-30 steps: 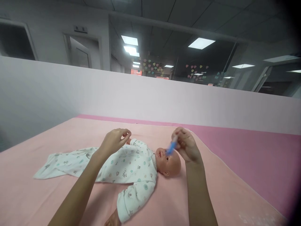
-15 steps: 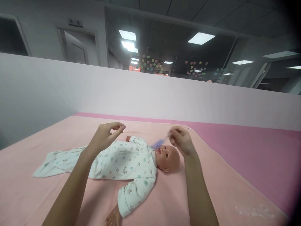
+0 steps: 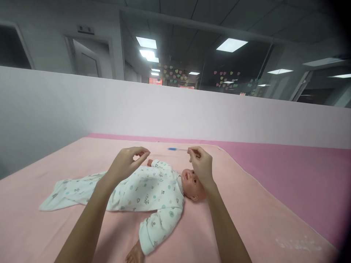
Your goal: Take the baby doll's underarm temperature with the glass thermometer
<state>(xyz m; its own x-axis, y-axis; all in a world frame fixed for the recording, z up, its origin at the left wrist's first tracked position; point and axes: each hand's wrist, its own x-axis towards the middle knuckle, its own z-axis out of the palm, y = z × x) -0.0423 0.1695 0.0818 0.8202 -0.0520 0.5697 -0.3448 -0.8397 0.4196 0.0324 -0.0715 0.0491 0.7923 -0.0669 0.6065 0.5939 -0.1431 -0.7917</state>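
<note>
One slim stick (image 3: 177, 149) was held at the fingertips of the right hand (image 3: 201, 163), its thumb and fingers pinched narrow around the pale end. The left hand (image 3: 127, 161) was raised over the doll (image 3: 148, 190), half curled, with only a narrow space between thumb and fingers; no object showed there, and whether the tips met could not be told.

By the look of it, the work was partway along. Done so far: the doll lay face up on the pink sheet (image 3: 27, 226), arms spread, dressed in a printed white outfit, and the stick was off the sheet and firmly in grasp. Not yet done: the stick had not been laid down, nor was it in the left hand, and no contact between it and the doll could be seen. Whether it had already served any use on the doll, the view did not show.

The stick appeared past the doll's head (image 3: 191, 187) as the camera looked, against the far part of the sheet and between the two hands. Its long axis ran nearly level across the view, roughly along the sheet's far edge, the blue end pointing left toward the left hand. Blur hid any tilt in depth.
</note>
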